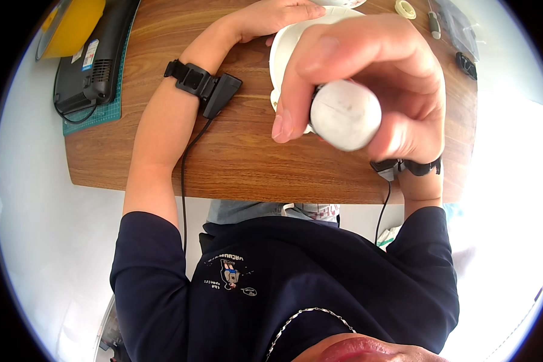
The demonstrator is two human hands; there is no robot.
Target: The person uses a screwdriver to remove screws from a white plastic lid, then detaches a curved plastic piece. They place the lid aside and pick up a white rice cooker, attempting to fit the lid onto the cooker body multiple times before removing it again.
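White round-ended object [346, 114] was raised close to the camera, above the wooden table [235, 172], its blunt end facing the viewer and slightly blurred. The right hand [404, 66] was clamped on it, with the fingers curled round its upper and left sides and the thumb pressed at its lower right. The rest of its length could not be seen. Behind it on the table, partly covered by that hand, lay a white dish [282, 51]. The left hand [274, 17] was well apart from the right one, at the far edge of the dish with its fingers extended over the rim; I cannot tell whether they gripped it. Beyond the dish, part of a white bowl [342, 2] showed at the top edge.

Each wrist wore a black strap, the left one [190, 81] carrying a black block [223, 95] and a trailing cable [183, 181]. To the far right lay a cream ring [412, 12], a grey-and-white pen-like item [434, 25] and a small black object [466, 65]. At the left, a black device [84, 75] sat on a green mat [116, 108], beside a yellow bowl-shaped thing [78, 30].
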